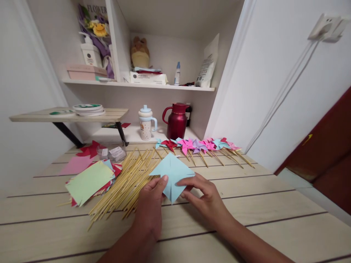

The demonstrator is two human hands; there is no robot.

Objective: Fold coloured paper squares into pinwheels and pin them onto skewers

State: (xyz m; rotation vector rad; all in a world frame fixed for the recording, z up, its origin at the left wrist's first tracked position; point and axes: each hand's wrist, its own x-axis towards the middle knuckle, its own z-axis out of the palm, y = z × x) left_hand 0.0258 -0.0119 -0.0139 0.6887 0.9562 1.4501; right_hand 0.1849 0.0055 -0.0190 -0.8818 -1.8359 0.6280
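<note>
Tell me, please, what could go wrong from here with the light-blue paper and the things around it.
First, the light-blue paper appears slit inward from its corners, so a firm tug by the left hand or right hand could tear it further. Second, the thin sticks lie loose beside the left hand, and a sideways brush might scatter them. Third, the paper stack is uneven, so a knock could make it slide.

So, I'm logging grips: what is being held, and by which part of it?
Both hands, left and right, hold a light-blue paper square by its lower edges.
</note>
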